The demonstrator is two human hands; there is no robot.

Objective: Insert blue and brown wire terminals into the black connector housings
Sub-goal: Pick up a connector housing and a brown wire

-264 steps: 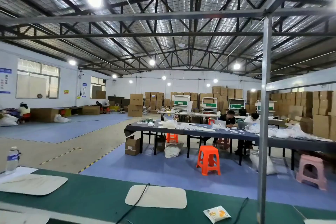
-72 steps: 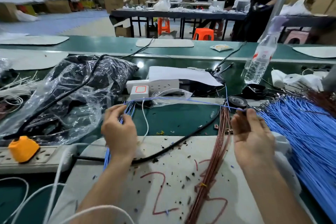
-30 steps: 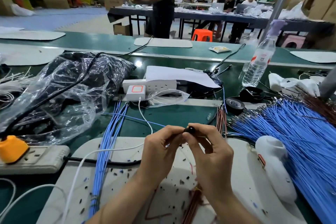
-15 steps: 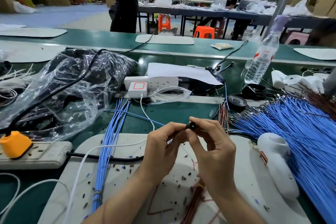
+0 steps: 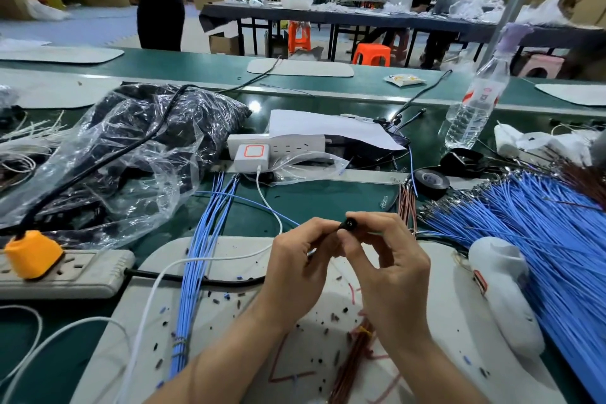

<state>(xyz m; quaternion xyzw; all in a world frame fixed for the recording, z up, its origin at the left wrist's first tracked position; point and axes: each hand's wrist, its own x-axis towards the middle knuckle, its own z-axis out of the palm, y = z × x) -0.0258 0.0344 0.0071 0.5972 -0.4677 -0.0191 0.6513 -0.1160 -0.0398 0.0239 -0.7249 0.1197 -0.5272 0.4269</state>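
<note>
Head view shows the left hand (image 5: 301,259) and right hand (image 5: 390,259) meeting fingertip to fingertip above the white mat (image 5: 442,272), both pinching the small black connector (image 5: 348,224) held up, probably to line a blue wire (image 5: 262,207) into it.

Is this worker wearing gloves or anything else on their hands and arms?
No gloves: the left hand and right hand are bare, with no ring, watch or wristband in view. The left forearm and right forearm are uncovered as well; no sleeve shows anywhere in the picture.
</note>
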